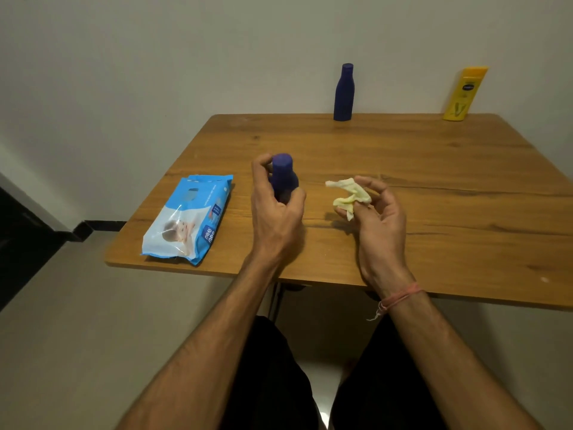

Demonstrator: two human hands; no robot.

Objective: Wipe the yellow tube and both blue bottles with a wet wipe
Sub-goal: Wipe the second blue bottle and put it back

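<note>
My left hand [276,209] grips a dark blue bottle [283,173] upright over the middle of the wooden table [434,187]; my fingers hide its lower body. My right hand [376,209] pinches a crumpled, yellowish-white wet wipe [348,193], a short way right of that bottle and apart from it. A second dark blue bottle [343,93] stands upright at the table's far edge against the wall. The yellow tube [464,94] stands on its cap at the far right corner, leaning toward the wall.
A blue pack of wet wipes [186,218] lies flat near the table's front left corner. The wall runs just behind the far edge. My legs in dark trousers [273,373] are under the front edge.
</note>
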